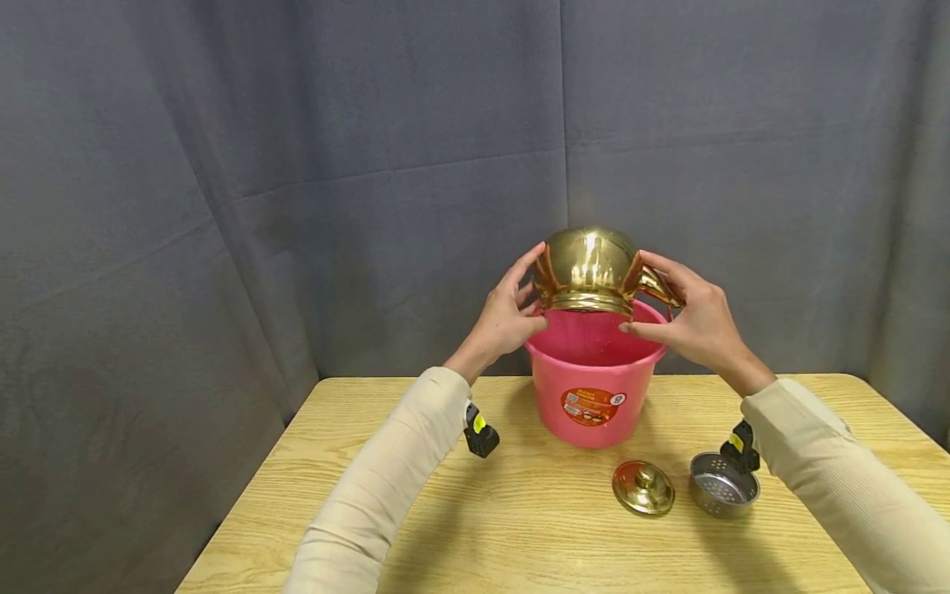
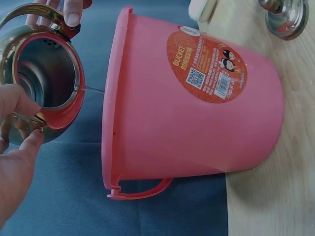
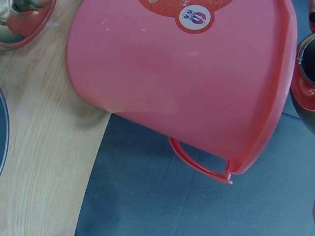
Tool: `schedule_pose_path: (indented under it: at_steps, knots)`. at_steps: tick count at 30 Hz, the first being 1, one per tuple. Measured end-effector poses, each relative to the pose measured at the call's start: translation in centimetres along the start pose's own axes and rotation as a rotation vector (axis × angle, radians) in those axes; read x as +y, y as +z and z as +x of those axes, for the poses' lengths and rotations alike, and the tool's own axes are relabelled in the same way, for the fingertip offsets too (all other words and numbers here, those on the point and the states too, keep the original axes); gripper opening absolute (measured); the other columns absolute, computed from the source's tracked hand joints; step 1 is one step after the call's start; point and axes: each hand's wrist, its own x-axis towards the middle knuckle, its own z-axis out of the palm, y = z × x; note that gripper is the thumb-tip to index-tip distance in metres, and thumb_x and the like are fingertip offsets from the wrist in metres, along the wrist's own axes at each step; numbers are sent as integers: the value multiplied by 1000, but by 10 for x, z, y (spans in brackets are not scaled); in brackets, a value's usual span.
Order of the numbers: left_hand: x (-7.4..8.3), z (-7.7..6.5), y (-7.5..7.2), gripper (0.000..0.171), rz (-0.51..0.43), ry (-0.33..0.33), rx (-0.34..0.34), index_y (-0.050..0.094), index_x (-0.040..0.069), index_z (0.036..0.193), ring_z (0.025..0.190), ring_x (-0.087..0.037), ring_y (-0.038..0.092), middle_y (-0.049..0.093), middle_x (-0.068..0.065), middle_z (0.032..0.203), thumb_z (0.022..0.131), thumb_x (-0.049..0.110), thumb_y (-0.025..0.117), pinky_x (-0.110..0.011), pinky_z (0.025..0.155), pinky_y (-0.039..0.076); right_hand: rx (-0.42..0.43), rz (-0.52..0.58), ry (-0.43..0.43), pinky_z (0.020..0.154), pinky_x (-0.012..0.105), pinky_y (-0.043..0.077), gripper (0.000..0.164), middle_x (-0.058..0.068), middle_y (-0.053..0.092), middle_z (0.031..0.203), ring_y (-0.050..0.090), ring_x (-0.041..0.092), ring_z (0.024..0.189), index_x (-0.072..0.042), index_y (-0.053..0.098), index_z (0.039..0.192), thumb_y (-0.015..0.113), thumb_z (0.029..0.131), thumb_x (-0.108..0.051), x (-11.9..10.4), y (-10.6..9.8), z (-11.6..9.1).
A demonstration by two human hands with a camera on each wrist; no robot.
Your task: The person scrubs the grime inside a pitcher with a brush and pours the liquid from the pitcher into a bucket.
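Observation:
A shiny gold kettle (image 1: 591, 260) is tipped over, its open mouth facing down above the pink bucket (image 1: 586, 375). In the left wrist view, a thin stream of water (image 2: 93, 90) runs from its rim toward the bucket. My left hand (image 1: 508, 318) grips the kettle's left side, thumb near the rim. On the opposite side my right hand (image 1: 693, 318) grips it beside the spout (image 1: 656, 287). The curved handle (image 2: 29, 11) shows in the left wrist view. Only the kettle's mouth (image 3: 309, 59) enters the right wrist view, at its right edge.
On the wooden table (image 1: 519, 520), a gold lid (image 1: 644, 488) lies knob up in front of the bucket. Right of it sits a round metal strainer (image 1: 723, 485) with holes in its bottom. A grey curtain (image 1: 416, 190) hangs behind the table.

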Motion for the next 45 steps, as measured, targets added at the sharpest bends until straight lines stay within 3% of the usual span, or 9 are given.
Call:
schedule_pose_path:
  at_steps: [14,22,29,38,45]
  knots:
    - [-2,-3,1,94,27,72,-1,25,21,141,124,-21,31,20,-1,142,64,-26,52,-30,88,40,19,-78,-25,82,16,42,95,-2,54,119,54,14,102,-25,43,132,87,49,-11,1,-1,-3]
    - [-3,-4,1,93,60,116,-4,24,16,141,125,-25,30,19,-4,142,64,-26,53,-40,91,37,31,-92,-47,82,13,41,97,0,53,120,54,18,102,-24,42,133,87,49,-10,2,0,-4]
    - [-2,-7,3,91,113,125,11,24,16,141,124,-24,31,20,-2,142,66,-24,56,-34,91,38,42,-105,-85,82,13,40,99,1,51,120,54,22,102,-22,42,134,87,47,-6,4,1,-4]
    - [-4,-8,3,89,119,182,6,23,12,140,124,-27,31,17,-4,144,66,-25,56,-38,91,38,48,-122,-118,83,14,40,98,2,51,120,53,26,102,-21,43,133,87,48,-5,4,2,-5]
    - [-7,-9,5,87,172,218,19,24,11,140,123,-25,32,17,-4,145,67,-24,57,-37,90,39,49,-134,-137,82,15,41,98,3,51,119,53,21,102,-18,42,134,86,47,-4,5,3,-7]
